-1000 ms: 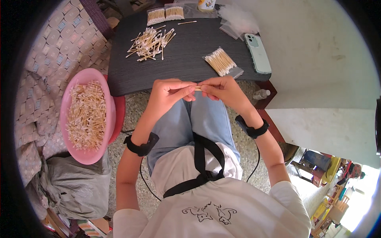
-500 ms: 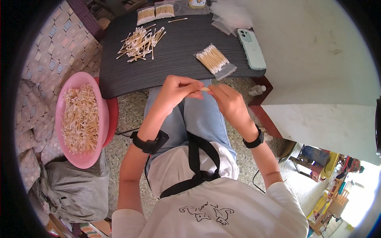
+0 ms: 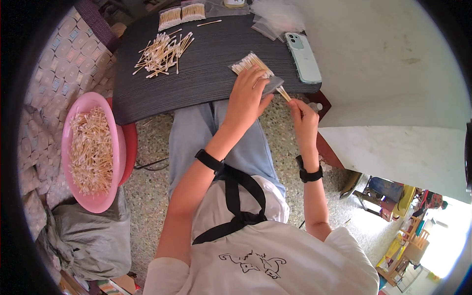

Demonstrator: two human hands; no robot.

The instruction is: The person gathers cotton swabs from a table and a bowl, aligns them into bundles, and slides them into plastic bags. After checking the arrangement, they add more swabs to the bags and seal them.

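The left hand (image 3: 247,98) presses flat on a clear packet of cotton swabs (image 3: 251,64) — the right hand (image 3: 303,115) pinches a swab (image 3: 283,93); a pink basin (image 3: 87,104) holds loose swabs (image 3: 91,150).

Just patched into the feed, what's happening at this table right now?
A seated person is sorting cotton swabs at a dark table. The left hand rests on a neat bundle of swabs near the table's front edge, while the right hand pinches a swab or two at the bundle's end. A loose pile of swabs lies further back, two packed bundles at the far edge, a phone on the right. A pink basin full of swabs sits at the person's left.
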